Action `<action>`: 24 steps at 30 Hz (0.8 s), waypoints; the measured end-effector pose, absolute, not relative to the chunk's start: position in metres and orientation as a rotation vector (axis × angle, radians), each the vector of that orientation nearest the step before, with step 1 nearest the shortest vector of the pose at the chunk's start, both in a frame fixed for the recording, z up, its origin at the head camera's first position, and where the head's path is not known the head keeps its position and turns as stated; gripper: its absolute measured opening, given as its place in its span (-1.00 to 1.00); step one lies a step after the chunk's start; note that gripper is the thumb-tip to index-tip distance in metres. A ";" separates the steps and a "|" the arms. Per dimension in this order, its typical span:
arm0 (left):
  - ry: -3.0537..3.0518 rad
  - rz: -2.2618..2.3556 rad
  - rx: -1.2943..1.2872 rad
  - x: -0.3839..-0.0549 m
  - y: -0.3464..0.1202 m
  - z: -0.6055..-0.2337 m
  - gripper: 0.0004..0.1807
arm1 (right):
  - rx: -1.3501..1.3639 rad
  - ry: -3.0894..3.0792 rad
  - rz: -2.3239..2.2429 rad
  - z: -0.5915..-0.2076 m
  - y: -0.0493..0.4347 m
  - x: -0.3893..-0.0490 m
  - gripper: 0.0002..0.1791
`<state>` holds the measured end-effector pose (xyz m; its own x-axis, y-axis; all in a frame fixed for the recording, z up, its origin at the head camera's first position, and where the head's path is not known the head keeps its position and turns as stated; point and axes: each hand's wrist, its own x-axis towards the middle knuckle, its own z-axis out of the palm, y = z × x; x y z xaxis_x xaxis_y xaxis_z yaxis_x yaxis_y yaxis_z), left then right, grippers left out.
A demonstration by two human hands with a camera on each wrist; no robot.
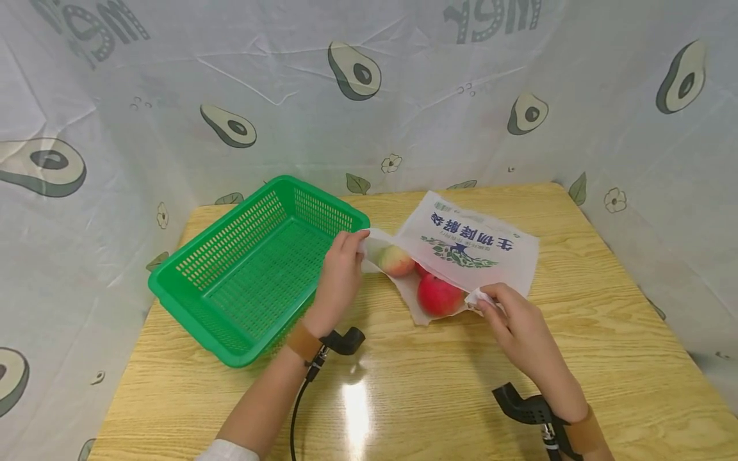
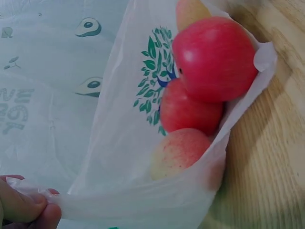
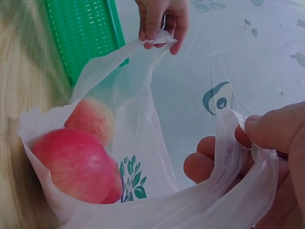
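A thin white plastic bag (image 1: 469, 250) with a green tree print and dark characters lies on the table, its mouth open toward me. My left hand (image 1: 341, 269) pinches the left side of the mouth between thumb and fingers. The right corner is gripped by my right hand (image 1: 521, 326). In the opening are a large red apple (image 1: 440, 295), a smaller red apple (image 2: 190, 107) behind it and a yellow-pink peach-like fruit (image 1: 395, 261). The left wrist view also shows a yellowish fruit (image 2: 189, 13), partly hidden by the large apple.
A green plastic basket (image 1: 202, 330) with slotted sides stands left of the bag, close to my left hand. Both rest on a wooden table (image 1: 415, 403). Avocado-printed sheeting (image 1: 403, 128) hangs behind and beside it. A cable (image 1: 296, 403) trails from my left wrist.
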<state>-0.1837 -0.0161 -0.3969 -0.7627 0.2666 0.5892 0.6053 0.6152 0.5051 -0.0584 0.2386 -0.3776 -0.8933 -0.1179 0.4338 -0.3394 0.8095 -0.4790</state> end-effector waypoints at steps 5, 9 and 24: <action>-2.345 -0.986 -0.707 -0.184 -0.019 -0.393 -0.67 | 0.354 -2.585 0.781 -0.375 0.240 -0.059 -0.78; -2.311 -0.987 -0.708 -0.184 -0.022 -0.388 -0.68 | 0.347 -2.564 0.809 -0.373 0.239 -0.059 -0.79; -2.210 -1.045 -0.684 -0.178 -0.042 -0.369 -0.71 | 0.323 -2.456 0.872 -0.362 0.245 -0.057 -0.84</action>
<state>-0.1781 -0.0419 -0.3692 -0.6909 0.1943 0.6964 0.6615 0.5586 0.5004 -0.0567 0.2445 -0.3618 -0.8418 -0.0515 0.5373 -0.3787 0.7657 -0.5199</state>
